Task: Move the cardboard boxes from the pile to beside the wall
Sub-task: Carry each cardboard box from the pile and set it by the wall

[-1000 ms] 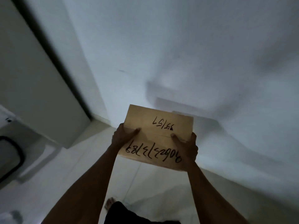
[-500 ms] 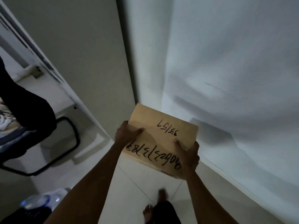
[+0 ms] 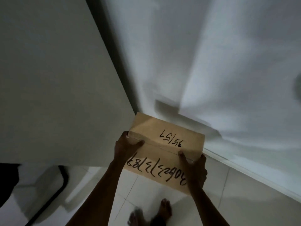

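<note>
Hands — left, right — 2 clasping 1 cardboard box near wall.

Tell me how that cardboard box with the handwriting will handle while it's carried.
The cardboard box probably stays stiff: its faces look flat between the left hand and right hand. Likely light, since thumbs on top and fingers at the ends hold it level. Matte cardboard should not slip.
</note>
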A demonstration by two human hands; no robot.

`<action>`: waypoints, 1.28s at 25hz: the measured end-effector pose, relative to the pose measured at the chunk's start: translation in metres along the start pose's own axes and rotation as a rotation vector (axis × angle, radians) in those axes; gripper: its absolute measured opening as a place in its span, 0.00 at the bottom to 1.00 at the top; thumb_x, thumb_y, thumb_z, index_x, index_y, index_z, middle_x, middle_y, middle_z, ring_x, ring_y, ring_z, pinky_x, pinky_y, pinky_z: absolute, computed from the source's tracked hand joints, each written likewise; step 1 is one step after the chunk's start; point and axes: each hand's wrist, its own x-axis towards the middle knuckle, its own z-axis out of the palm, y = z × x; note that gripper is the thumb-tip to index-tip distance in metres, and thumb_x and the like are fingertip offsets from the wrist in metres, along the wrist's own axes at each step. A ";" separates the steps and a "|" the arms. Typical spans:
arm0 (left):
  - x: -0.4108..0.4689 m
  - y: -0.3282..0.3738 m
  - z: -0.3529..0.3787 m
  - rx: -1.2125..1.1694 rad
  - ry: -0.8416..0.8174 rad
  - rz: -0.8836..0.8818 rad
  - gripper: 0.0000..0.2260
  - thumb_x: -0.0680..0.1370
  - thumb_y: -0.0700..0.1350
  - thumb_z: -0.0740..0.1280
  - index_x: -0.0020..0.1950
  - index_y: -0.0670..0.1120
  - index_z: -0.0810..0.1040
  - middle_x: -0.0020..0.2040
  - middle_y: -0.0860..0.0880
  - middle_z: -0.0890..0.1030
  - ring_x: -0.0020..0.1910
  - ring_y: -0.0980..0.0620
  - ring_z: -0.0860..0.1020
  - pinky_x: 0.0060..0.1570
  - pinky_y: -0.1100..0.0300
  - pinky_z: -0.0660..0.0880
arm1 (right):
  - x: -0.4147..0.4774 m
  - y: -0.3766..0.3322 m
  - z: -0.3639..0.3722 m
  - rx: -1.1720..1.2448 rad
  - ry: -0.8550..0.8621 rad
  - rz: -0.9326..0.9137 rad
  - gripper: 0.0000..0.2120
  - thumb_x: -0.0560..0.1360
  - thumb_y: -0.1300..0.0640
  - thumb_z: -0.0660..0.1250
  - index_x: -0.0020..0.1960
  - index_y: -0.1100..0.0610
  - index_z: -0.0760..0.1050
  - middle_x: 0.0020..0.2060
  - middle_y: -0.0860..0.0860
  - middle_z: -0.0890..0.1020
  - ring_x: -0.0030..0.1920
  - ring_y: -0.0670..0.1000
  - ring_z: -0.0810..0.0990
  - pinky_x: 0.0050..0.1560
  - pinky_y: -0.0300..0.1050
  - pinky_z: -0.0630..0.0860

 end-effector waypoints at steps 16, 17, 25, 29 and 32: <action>0.319 -0.215 0.216 0.213 -0.162 0.065 0.55 0.62 0.57 0.80 0.79 0.46 0.51 0.77 0.42 0.62 0.75 0.40 0.63 0.70 0.42 0.67 | 0.211 0.173 0.314 -0.047 -0.083 0.070 0.42 0.67 0.39 0.74 0.72 0.51 0.57 0.62 0.54 0.77 0.52 0.55 0.81 0.48 0.52 0.81; 0.323 -0.218 0.221 0.237 -0.148 0.091 0.55 0.63 0.58 0.79 0.79 0.46 0.51 0.77 0.41 0.62 0.75 0.40 0.63 0.69 0.41 0.68 | 0.216 0.177 0.320 -0.052 -0.068 0.070 0.41 0.68 0.40 0.73 0.72 0.53 0.57 0.63 0.55 0.77 0.50 0.52 0.80 0.45 0.48 0.79; 0.299 -0.225 0.252 0.450 -0.058 0.429 0.38 0.75 0.52 0.70 0.79 0.43 0.55 0.80 0.40 0.54 0.78 0.37 0.57 0.68 0.40 0.71 | 0.231 0.172 0.337 0.001 0.011 0.078 0.43 0.69 0.41 0.73 0.75 0.55 0.54 0.67 0.57 0.73 0.61 0.60 0.78 0.51 0.51 0.77; 0.309 -0.228 0.239 0.504 -0.200 0.404 0.41 0.76 0.53 0.69 0.79 0.43 0.49 0.80 0.39 0.49 0.78 0.36 0.55 0.72 0.37 0.63 | 0.237 0.155 0.324 -0.183 -0.130 0.073 0.48 0.69 0.37 0.70 0.76 0.57 0.48 0.67 0.60 0.71 0.61 0.63 0.77 0.52 0.56 0.79; 0.290 -0.176 0.191 0.517 -0.205 0.387 0.38 0.78 0.53 0.66 0.80 0.45 0.47 0.81 0.40 0.48 0.76 0.36 0.60 0.66 0.37 0.71 | 0.225 0.119 0.264 -0.363 -0.149 0.053 0.50 0.70 0.36 0.68 0.78 0.58 0.46 0.70 0.62 0.68 0.66 0.65 0.72 0.61 0.61 0.75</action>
